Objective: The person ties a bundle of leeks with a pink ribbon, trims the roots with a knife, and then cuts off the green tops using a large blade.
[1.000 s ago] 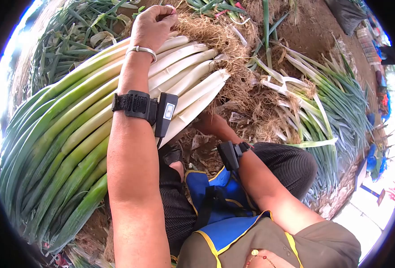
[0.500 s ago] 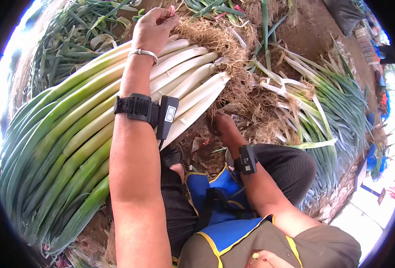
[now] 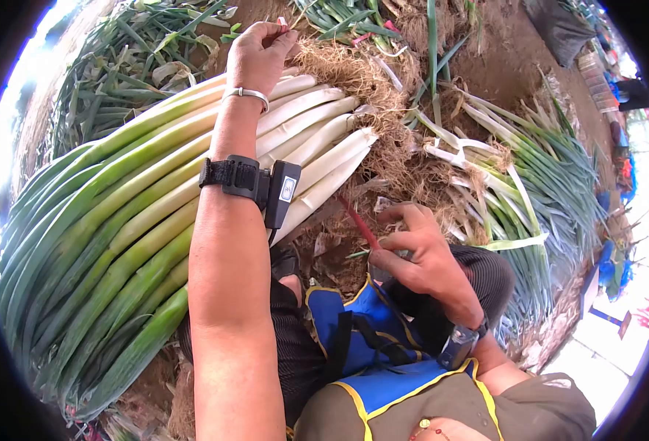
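A thick bundle of large green onions (image 3: 185,165) lies in front of me, white stems and roots toward the upper right, green leaves fanning to the lower left. My left hand (image 3: 260,60) reaches over its far side, closed in a pinch on a small red strip end (image 3: 283,24). My right hand (image 3: 421,257) is at the near side, thumb and forefinger closed on a red strip (image 3: 358,223) that runs up toward the underside of the bundle. Whether both red ends belong to one strip is hidden beneath the stems.
More green onions (image 3: 548,184) are piled on the right, roots toward the middle. Loose leaves (image 3: 122,73) lie at the upper left, over brown soil. A dark bag (image 3: 556,29) is at the upper right. My knee (image 3: 489,275) is beside my right hand.
My right hand has come out from beside the bundle's near edge, moving right and toward me, and a red strip now shows in it. The left hand keeps its pinch, nearly still.
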The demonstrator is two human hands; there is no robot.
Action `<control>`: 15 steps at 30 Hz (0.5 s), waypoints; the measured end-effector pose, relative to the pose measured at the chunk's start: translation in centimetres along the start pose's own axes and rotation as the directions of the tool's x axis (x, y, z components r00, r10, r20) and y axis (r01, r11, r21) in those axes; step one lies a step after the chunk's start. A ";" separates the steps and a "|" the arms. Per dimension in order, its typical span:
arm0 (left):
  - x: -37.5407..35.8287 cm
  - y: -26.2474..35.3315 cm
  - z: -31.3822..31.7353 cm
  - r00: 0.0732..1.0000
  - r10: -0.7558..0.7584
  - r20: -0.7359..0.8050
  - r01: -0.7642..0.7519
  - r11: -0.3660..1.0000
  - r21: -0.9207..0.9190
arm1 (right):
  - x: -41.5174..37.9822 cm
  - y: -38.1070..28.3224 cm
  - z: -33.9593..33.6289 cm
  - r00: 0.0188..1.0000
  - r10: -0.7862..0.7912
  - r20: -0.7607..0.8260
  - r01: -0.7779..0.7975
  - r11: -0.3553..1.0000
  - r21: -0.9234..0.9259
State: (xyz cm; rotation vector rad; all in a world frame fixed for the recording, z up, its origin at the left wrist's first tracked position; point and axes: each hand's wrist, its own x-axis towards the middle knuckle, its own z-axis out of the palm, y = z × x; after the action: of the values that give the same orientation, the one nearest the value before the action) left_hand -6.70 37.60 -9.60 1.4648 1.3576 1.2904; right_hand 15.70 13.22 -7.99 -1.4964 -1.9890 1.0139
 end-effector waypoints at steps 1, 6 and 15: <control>0.0 -0.2 0.1 1.000 0.005 -0.001 -0.005 1.000 -0.002 | 0.0 -0.6 -0.7 0.999 -0.045 0.004 0.044 0.995 0.087; 0.8 -1.7 0.1 0.986 0.120 -0.116 -0.125 0.991 -0.037 | 1.6 -4.0 -3.1 0.961 -0.195 0.199 0.014 0.746 0.665; 0.7 -0.7 0.0 0.985 0.095 -0.141 -0.109 0.990 -0.092 | 8.5 -5.1 -1.6 0.981 -0.174 0.088 -0.094 -0.030 0.995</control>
State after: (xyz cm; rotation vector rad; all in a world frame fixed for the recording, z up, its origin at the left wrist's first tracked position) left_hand -6.96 38.37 -10.17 1.4154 1.2981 1.5262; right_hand 11.07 21.00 -3.65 -0.3842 -0.6585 1.9815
